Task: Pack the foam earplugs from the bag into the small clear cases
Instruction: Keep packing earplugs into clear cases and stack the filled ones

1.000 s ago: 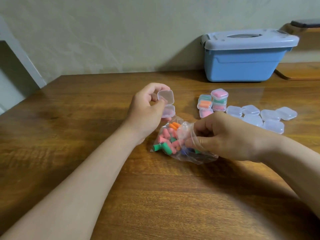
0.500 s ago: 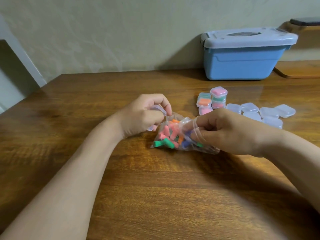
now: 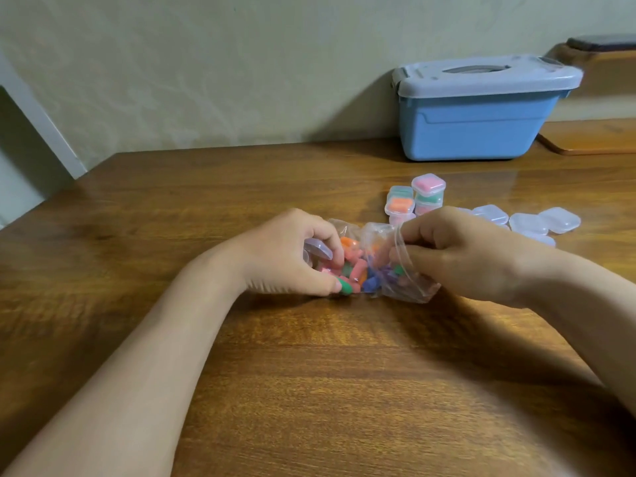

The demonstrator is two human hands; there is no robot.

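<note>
Fingers [image 3: 325,234] of the left hand [image 3: 282,259] are curled round a small clear plastic case [image 3: 316,251], with the thumb tip against the left end of the clear plastic bag [image 3: 411,289]. That bag lies on the brown wooden table [image 3: 309,373] between the two hands, stuffed with coloured foam earplugs [image 3: 358,266] in pink, orange, green and blue. The right hand [image 3: 464,259] pinches the bag's mouth, the film stretched over its fingers.

From my end I judge the step to be fetching plugs for the held case. I'd hold the mouth wide with the right hand, pin the bag flat, and draw out only what one case takes, so nothing spills. Whether the case lid is up I cannot tell.

Behind the bag stand stacked filled clear cases [image 3: 414,201], with empty clear cases [image 3: 528,223] to their right. Further back sits a blue plastic lidded bin [image 3: 481,125]. I can read no lettering or brand anywhere.
</note>
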